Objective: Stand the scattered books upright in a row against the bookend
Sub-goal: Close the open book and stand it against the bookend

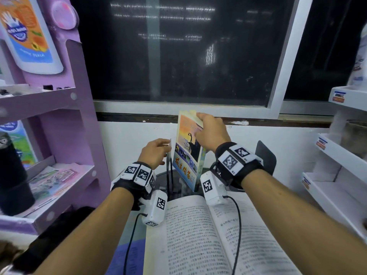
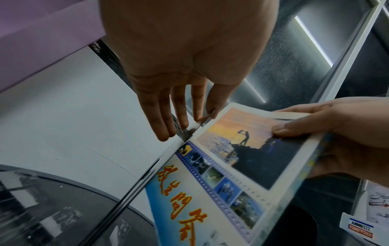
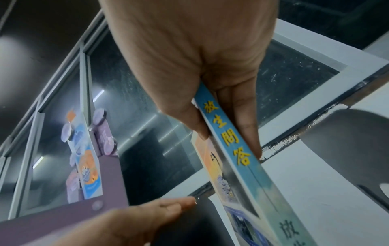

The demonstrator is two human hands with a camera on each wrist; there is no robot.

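My right hand (image 1: 200,126) pinches the top of a colourful book (image 1: 186,153), thumb on the front cover (image 2: 231,166) and fingers behind the blue spine (image 3: 252,174). The book stands tilted with its lower corner near the dark glass table (image 2: 52,208). Left of it, a thin upright book or plate (image 1: 170,155) shows edge-on. My left hand (image 2: 189,123) touches its top edge with straight fingers. A black bookend (image 1: 267,155) stands to the right, behind my right wrist, and also fills the right side of the right wrist view (image 3: 362,136). An open book (image 1: 198,235) lies flat in front.
A purple shelf unit (image 1: 79,116) stands close on the left with a black bottle (image 1: 12,175) on it. A white rack (image 1: 337,175) is on the right. A white wall and a dark window are right behind the table.
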